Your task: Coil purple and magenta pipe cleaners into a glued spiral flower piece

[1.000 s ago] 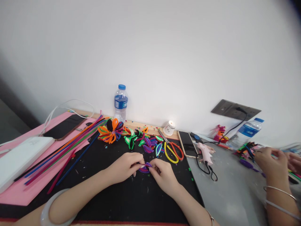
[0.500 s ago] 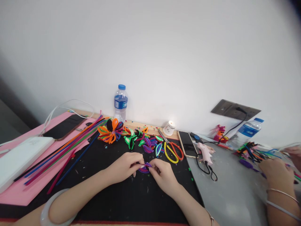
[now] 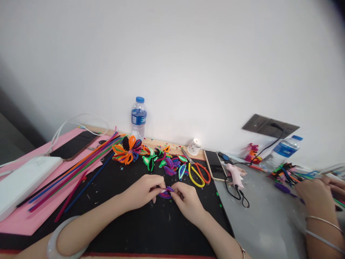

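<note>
My left hand and my right hand meet over the black mat, and both pinch a small purple pipe-cleaner piece between their fingertips. Its loops lie low on the mat under my fingers, which partly hide it. Just beyond my hands sits a cluster of finished coloured pipe-cleaner petals and an orange flower shape. A pale bangle is on my left wrist.
Long straight pipe cleaners fan out on pink sheets at left, beside a white box and a dark phone. Scissors, a phone, a glue gun and water bottles stand farther back. Another person's hands work at right.
My own hands have stayed in place on the purple piece. The other person's hands at the right have shifted about over their pile of pipe cleaners.
</note>
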### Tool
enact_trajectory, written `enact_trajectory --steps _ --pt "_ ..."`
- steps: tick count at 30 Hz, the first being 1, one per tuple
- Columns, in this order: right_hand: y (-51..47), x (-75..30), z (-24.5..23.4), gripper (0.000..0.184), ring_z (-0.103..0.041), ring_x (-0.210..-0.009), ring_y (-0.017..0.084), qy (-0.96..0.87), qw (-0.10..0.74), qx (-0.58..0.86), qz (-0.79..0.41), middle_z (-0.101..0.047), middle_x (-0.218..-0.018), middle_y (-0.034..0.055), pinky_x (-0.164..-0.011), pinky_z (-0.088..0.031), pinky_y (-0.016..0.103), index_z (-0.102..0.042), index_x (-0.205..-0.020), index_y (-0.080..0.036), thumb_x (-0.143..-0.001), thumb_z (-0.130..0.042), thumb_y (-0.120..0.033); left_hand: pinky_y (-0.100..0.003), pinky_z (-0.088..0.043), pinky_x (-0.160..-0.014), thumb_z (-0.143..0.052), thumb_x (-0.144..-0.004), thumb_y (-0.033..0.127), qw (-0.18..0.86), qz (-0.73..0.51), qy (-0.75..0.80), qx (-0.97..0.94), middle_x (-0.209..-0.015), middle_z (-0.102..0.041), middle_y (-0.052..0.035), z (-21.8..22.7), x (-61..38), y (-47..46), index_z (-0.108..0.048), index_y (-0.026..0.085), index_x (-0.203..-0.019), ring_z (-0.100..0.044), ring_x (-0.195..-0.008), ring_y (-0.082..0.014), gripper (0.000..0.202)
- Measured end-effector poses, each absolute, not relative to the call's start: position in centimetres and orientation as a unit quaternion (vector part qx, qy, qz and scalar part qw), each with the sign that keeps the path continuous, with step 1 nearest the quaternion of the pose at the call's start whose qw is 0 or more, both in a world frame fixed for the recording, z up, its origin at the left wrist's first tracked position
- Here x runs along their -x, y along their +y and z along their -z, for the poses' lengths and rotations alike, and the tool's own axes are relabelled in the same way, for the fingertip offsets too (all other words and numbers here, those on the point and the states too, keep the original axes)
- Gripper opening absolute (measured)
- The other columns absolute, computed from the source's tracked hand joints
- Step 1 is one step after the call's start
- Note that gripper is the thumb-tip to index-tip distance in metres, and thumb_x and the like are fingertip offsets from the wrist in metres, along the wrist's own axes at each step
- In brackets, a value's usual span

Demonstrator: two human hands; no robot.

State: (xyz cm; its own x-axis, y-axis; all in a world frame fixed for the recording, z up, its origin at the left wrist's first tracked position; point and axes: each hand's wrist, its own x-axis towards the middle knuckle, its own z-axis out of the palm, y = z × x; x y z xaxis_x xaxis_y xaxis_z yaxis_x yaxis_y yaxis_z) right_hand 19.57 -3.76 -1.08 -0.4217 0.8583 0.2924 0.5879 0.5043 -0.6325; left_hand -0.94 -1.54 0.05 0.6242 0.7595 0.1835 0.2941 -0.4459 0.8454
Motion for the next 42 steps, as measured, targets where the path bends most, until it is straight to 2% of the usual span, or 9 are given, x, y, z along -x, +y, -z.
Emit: enact_trajectory --steps 42 --pt "-3.84 -19.5 0.95 0.01 -0.04 -0.052 0.009 -0.813 0.296 0.449 -0.224 -0.043 -0.061 -0.0048 -0.05 -0.031 0.02 -0.054 -0.075 -0.018 -0.083 -0.053 -0.012 -0.017 -0.042 -0.05 -0.045 -0.089 0.022 0.414 -0.279 0.33 -0.801 -0.081 -0.058 0.0008 -0.17 0.9 -1.61 -0.051 0.017 -0.072 -0.055 -0.048 -0.0048 0.018"
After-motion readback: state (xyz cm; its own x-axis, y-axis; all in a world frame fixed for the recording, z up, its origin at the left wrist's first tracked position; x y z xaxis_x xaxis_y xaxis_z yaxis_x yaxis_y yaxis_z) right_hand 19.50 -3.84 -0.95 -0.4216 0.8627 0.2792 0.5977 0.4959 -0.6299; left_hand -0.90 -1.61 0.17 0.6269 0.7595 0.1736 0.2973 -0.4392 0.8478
